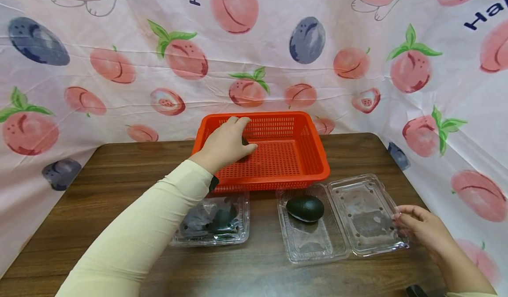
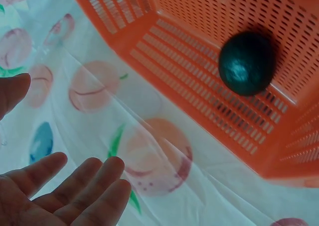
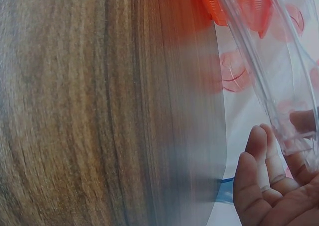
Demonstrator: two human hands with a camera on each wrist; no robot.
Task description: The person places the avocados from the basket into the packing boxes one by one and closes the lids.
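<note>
Now my hands are both loose.
My left hand [image 1: 224, 145] hangs open over the avocado [image 2: 246, 62] in the basket [image 1: 301, 165]; my right hand [image 1: 422, 228] touches the box lid [image 1: 367, 215] with straight fingers.

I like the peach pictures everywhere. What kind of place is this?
Probably a small tabletop work booth, not a real kitchen: a wooden table walled in by a fruit-print sheet, with an orange basket and clear clamshell boxes of avocados.

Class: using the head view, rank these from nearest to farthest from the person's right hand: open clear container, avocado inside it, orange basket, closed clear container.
1. open clear container, touching the right hand
2. avocado, in its left half
3. orange basket, behind
4. closed clear container, far left
</note>
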